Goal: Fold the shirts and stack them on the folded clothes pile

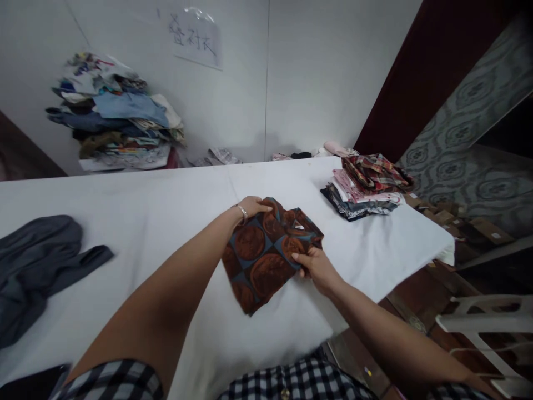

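Note:
A brown shirt (266,266) with large round patterns and blue-grey patches is folded into a compact bundle over the middle of the white-covered table. Its collar, with a small pale label, faces the far right. My left hand (253,206), with a bracelet at the wrist, grips the shirt's far edge near the collar. On the near right edge, my right hand (314,266) pinches the cloth between thumb and fingers. The fingers under the fabric are partly hidden.
Folded clothes (366,189), a plaid shirt topmost, are stacked at the table's right end. A dark grey garment (41,266) lies spread at left. Behind the table rises a tall clothes pile (120,122). A white plastic chair (487,322) stands at lower right.

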A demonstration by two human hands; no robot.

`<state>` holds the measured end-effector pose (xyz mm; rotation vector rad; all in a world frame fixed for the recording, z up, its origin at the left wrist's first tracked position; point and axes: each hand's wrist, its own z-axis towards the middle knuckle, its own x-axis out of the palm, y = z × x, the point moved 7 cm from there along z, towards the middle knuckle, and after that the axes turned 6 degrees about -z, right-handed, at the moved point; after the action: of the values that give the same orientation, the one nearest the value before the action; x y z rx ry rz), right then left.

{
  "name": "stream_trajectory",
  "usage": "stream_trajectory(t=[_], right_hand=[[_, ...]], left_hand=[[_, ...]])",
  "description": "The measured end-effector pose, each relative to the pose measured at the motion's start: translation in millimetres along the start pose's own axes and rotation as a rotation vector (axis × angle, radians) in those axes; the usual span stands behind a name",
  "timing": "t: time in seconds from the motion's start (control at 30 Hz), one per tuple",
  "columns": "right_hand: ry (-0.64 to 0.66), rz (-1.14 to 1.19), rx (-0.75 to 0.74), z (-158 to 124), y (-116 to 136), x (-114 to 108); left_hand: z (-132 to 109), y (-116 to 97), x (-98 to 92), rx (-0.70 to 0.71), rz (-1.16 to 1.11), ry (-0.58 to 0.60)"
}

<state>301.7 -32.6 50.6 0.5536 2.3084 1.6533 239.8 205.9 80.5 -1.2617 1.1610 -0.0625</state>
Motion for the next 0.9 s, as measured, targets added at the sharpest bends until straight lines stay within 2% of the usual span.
stream_trajectory(t=[0.1, 0.2, 0.27, 0.3, 0.33, 0.4, 0.5, 0.57, 0.63, 0.7, 0.8, 0.9], right_hand=[[0.015, -0.08, -0.162, 13.1, 49.2, -5.8], [0.008, -0.153, -0.342, 22.1, 94.3, -12.5], [0.006, -0.192, -0.431, 22.3, 107.9, -15.9], [0.01, -0.214, -0.453, 20.8, 106.9, -16.9], [0.017, -0.245, -0.461, 18.4, 100.6, -17.3], [0.047, -0.332, -0.447, 11.0, 73.7, -15.4], [0.184, -0.451, -0.424, -7.1, 17.1, -4.1], [0.277, -0.475, -0.448, -21.5, -12.0, 3.8], [0.305, -0.481, -0.47, -32.0, -26.9, 6.6], [0.31, -0.485, -0.471, -37.8, -30.4, 6.8], [0.329, -0.453, -0.423, -43.1, -27.1, 4.7], [0.336, -0.328, -0.26, -46.0, -30.5, -3.4]], left_hand=[[-19.0, -22.7, -46.9, 0.123, -0.278, -0.083], [-57.0, -44.9, -97.7, 0.294, -0.572, -0.252], [-93.6, -49.4, -115.0, 0.346, -0.577, -0.363], [-113.9, -47.0, -115.7, 0.35, -0.54, -0.406], [-134.6, -41.0, -110.6, 0.337, -0.482, -0.432], [-175.3, -17.4, -86.1, 0.267, -0.343, -0.456], [-227.5, 30.8, -27.3, 0.157, -0.186, -0.38], [-253.0, 56.5, 9.8, 0.122, -0.1, -0.299], [-269.6, 71.2, 32.0, 0.101, -0.026, -0.269], [-277.9, 74.4, 40.3, 0.095, 0.015, -0.27], [-282.0, 70.3, 39.1, 0.046, 0.025, -0.286], [-284.4, 69.8, 32.3, -0.065, -0.065, -0.324]])
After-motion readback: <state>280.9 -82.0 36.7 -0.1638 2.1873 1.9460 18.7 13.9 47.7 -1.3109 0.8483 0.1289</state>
